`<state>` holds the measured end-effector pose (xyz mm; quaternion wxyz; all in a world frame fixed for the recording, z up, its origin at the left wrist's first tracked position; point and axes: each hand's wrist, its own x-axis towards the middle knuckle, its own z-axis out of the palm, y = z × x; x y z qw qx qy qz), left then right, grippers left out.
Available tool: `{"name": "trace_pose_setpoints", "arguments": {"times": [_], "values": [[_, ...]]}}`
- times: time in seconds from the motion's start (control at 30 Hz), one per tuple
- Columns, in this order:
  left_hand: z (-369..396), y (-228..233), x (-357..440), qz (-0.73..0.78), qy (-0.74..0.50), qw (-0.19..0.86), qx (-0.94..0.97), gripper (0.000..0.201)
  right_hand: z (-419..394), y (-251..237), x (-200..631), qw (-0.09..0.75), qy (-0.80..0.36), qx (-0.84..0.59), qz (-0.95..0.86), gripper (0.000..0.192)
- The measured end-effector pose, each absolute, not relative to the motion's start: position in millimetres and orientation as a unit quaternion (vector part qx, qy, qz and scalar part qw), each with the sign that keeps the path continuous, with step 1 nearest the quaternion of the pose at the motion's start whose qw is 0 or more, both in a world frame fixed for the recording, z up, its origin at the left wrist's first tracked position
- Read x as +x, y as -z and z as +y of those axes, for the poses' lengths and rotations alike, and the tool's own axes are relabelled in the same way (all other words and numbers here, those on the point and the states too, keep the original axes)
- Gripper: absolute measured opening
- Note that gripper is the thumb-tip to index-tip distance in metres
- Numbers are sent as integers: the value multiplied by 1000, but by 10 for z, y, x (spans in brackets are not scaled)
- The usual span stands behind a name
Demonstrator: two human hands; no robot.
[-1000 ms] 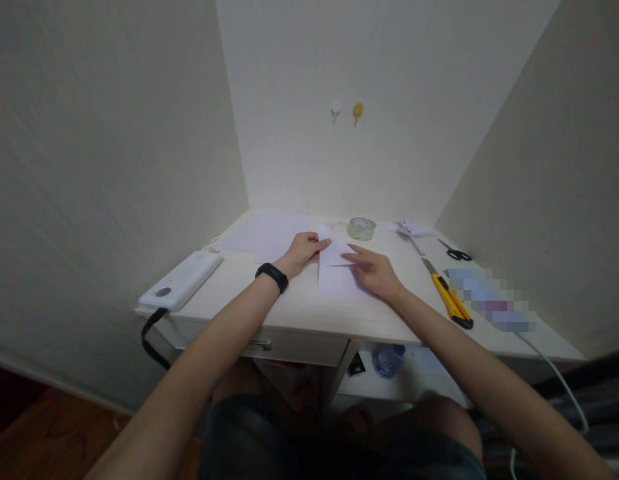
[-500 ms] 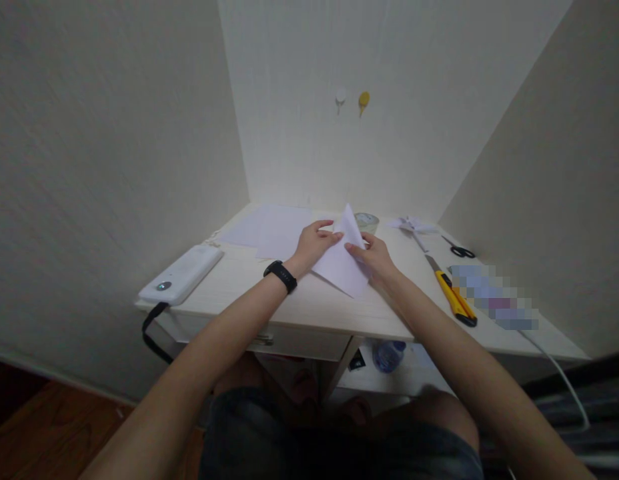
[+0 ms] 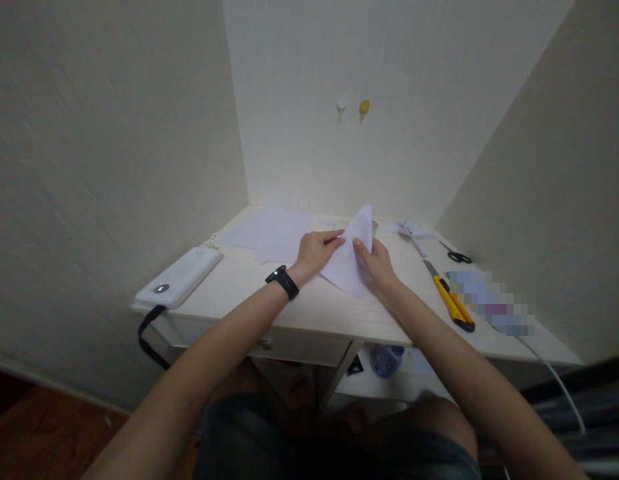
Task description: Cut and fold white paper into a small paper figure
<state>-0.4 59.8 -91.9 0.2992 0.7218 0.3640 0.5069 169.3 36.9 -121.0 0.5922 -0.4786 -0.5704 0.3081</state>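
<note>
A folded white sheet of paper (image 3: 348, 263) stands tilted up off the pale wooden desk (image 3: 309, 307), its point raised toward the back wall. My left hand (image 3: 317, 250), with a black band on the wrist, pinches the sheet's left edge. On the right edge, my right hand (image 3: 374, 267) grips it with the thumb on the front face. Both hands meet over the middle of the desk.
Flat white sheets (image 3: 274, 233) lie at the back left. A white power bank (image 3: 179, 283) with a black strap sits at the left edge. To the right are a yellow utility knife (image 3: 452, 303), black scissors (image 3: 457, 253), a small paper shape (image 3: 412, 230) and a white cable (image 3: 554, 373).
The sheet lay flat under both hands a second ago; now it is lifted and turned, tilted more upright, hiding the tape roll behind it.
</note>
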Motion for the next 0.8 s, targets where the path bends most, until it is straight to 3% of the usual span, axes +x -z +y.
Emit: {"name": "trace_pose_setpoints", "arguments": {"times": [0.13,0.33,0.6,0.8], "values": [[609,931,-2,360,-521,309,710,24,294,1181,1626,646,-305,-473,-515,52],[599,914,12,353,-539,347,681,19,185,968,1653,609,-445,-415,-509,47],[550,860,21,337,-547,356,679,19,518,529,1802,614,-418,-439,-506,32],[548,841,-1,329,-568,361,662,22,600,430,1699,614,-444,-410,-507,32]]}}
